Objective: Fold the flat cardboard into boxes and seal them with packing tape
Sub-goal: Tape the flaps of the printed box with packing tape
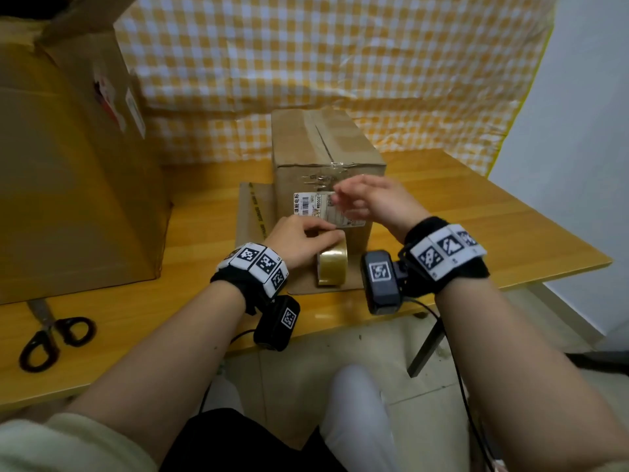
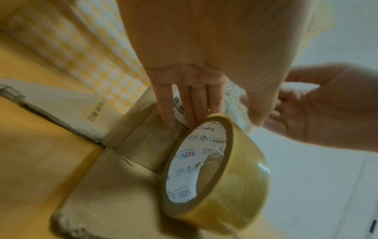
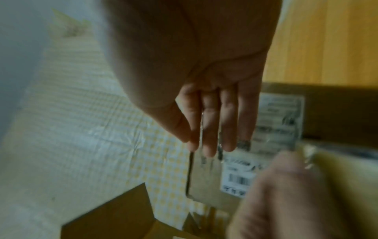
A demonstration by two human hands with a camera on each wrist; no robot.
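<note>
Centrally, the small box (image 1: 325,172) stands on flat cardboard (image 1: 253,212) on the table (image 1: 476,233), long axis running away from the viewer. Tape roll (image 1: 332,267) stands on edge against its near face, under the left hand (image 1: 299,241), whose straight fingers rest on the roll's top. Right hand (image 1: 371,201) hovers at the label (image 1: 315,204), fingers loosely extended; any pinched tape unclear. Left wrist view alone shows the roll's printed core. Scissors (image 1: 54,335) lie well left.

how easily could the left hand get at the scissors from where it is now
Probably yes: the scissors lie uncovered on the table's near left edge, nothing between them and the left hand, though it rests on the tape roll.
</note>
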